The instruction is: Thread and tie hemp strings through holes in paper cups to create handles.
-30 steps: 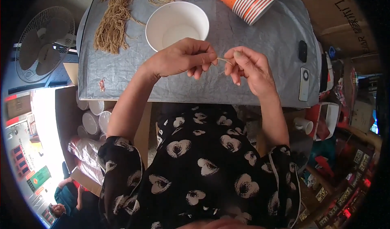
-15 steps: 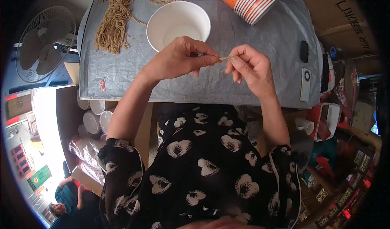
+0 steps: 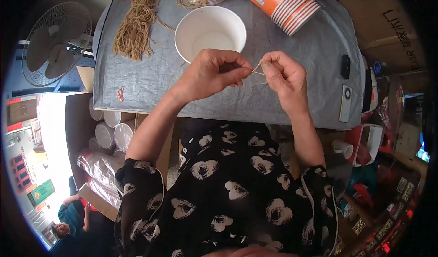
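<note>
Both hands meet above the grey-covered bench (image 3: 150,81), just in front of a white paper bowl (image 3: 211,37). The left hand (image 3: 211,72) and the right hand (image 3: 282,77) each pinch an end of a short piece of tan twine (image 3: 258,71) between thumb and fingertips, so it spans the small gap between them. A bundle of cut twine strands (image 3: 137,24) lies to the left of the bowl, and a stack of orange paper cups (image 3: 283,1) lies on its side to the right.
</note>
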`<action>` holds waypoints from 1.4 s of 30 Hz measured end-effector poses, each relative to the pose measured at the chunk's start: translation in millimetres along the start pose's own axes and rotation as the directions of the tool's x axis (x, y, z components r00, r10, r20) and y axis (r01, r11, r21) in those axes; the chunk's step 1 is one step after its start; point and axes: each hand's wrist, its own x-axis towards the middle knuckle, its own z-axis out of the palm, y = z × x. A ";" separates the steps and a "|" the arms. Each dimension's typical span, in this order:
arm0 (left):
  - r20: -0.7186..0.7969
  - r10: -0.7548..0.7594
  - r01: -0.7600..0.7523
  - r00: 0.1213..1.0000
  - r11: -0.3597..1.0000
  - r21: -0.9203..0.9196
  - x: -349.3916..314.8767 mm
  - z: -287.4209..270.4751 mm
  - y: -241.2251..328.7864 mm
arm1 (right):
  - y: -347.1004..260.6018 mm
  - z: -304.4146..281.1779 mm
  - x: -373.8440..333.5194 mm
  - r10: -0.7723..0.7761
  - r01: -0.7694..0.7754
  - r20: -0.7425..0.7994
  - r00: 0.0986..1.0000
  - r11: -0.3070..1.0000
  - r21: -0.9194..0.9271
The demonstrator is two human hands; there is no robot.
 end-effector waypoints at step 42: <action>-0.346 -0.122 0.010 0.930 0.951 -0.308 -22.0 7.2 -23.5 | 11.3 33.7 0.2 -0.344 0.316 -0.016 0.939 0.881 -0.352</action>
